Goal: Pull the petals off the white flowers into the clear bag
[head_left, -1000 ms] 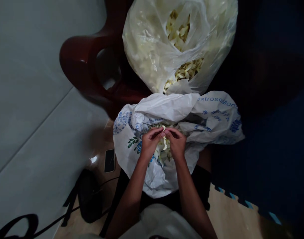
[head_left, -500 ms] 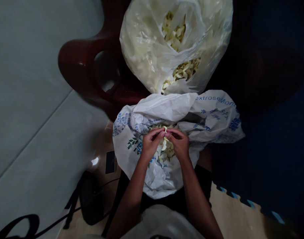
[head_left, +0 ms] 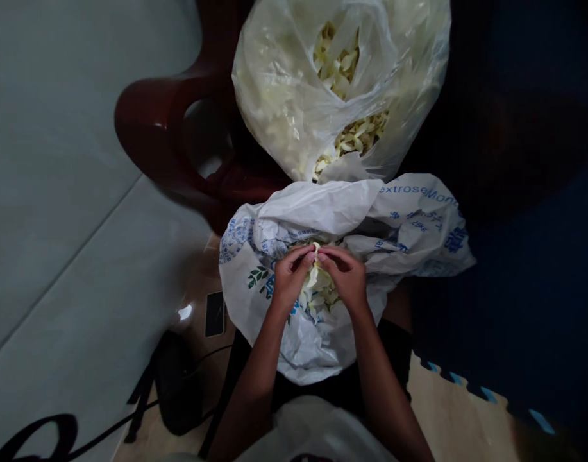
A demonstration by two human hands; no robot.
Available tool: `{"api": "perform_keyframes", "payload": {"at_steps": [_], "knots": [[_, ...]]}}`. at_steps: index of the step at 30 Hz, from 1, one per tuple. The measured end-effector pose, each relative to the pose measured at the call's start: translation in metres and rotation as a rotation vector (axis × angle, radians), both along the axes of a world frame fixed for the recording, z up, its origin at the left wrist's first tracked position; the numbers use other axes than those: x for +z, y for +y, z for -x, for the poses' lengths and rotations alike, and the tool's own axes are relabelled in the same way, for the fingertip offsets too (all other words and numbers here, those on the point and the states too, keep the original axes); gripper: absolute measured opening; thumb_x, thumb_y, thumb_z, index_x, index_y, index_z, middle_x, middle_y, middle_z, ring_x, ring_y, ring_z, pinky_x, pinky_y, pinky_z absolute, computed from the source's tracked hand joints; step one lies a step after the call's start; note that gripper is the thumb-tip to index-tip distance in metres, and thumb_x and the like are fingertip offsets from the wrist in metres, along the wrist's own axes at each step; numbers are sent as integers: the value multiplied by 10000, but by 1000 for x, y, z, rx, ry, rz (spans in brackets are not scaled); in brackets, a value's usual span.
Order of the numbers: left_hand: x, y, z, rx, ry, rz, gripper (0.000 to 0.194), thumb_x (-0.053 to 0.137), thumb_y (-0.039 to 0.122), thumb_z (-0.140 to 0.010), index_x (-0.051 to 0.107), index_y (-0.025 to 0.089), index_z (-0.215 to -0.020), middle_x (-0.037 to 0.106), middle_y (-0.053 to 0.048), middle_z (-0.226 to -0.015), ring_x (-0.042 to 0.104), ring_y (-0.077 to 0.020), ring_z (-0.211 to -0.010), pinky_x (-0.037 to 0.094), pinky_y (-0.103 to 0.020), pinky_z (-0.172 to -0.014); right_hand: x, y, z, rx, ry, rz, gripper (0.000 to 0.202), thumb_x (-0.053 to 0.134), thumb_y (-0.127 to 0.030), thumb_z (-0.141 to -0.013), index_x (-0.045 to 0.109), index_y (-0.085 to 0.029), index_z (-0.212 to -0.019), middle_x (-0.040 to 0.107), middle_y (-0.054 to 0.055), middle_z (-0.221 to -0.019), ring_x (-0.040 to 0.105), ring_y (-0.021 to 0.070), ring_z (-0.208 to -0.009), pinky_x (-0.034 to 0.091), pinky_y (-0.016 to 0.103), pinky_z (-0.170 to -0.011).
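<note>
My left hand (head_left: pixel 292 274) and my right hand (head_left: pixel 344 276) meet over the open white sack, thumbs and fingertips pinched together on a pale, curled flower (head_left: pixel 313 274). The flower's upper end loops above the fingertips, and its lower part hangs below the thumbs. Beneath the hands, a heap of cream-white flowers (head_left: pixel 320 305) lies inside the printed white sack (head_left: pixel 313 353), which rests across the lap with its rim folded back. The fingertips partly hide the flower.
Beyond the sack, a large clear plastic bag (head_left: pixel 274 96) full of similar pale flowers sits on a dark red chair (head_left: pixel 147 119). On the floor at left are a phone-like dark slab (head_left: pixel 215 314) and a black bag (head_left: pixel 178 385) with straps. A dark blue mat (head_left: pixel 505 333) lies at right.
Both hands still pinch the flower. The pinch has shifted slightly left and up, the thumbs are a little further apart, and the hanging part has swung slightly left.
</note>
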State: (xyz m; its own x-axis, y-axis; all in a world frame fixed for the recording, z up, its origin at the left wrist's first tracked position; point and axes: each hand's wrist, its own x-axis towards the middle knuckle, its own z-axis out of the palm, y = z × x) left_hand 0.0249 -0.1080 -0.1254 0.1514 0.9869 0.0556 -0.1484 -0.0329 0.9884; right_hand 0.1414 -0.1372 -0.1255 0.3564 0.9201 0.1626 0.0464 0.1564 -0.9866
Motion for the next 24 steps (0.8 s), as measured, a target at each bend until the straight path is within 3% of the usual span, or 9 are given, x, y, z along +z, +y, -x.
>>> {"api": "perform_keyframes", "payload": {"at_steps": [6,10,18,21,24], "knots": [[-6,1,-2,16,-7,54,287,699,297,-705,667,175,-962,651,-48,-958,607,-155,-903,476,-263,-827,10,-1,9,-3,-136,-28,123,531,-311,-823,627,-242,-858,586,58,-989,538,208,-992,401,361,-924],[-8,2,-3,90,37,16,203,683,283,-721,674,159,-882,650,-39,-873,607,-138,-827,474,-243,-778,5,1,16,-3,84,-39,122,548,-334,-811,576,-216,-797,550,43,-944,519,188,-955,390,326,-910],[10,-11,-17,276,260,-255,117,572,218,-814,677,173,-840,644,-43,-837,597,-141,-818,466,-264,-788,3,2,31,-173,461,-82,128,458,-349,-863,484,-223,-867,532,1,-888,556,120,-820,454,296,-803],[5,-9,-14,369,211,-195,104,596,237,-795,663,169,-836,644,-46,-842,601,-148,-819,470,-266,-783,7,4,25,-251,553,-103,138,474,-363,-851,466,-226,-862,543,-13,-815,575,119,-794,459,325,-826],[-3,-6,-13,383,93,-81,133,644,264,-754,646,156,-832,643,-35,-808,606,-142,-782,476,-254,-753,7,6,19,-354,590,-141,134,520,-348,-829,469,-230,-866,517,-40,-738,565,103,-736,454,316,-836]]}}
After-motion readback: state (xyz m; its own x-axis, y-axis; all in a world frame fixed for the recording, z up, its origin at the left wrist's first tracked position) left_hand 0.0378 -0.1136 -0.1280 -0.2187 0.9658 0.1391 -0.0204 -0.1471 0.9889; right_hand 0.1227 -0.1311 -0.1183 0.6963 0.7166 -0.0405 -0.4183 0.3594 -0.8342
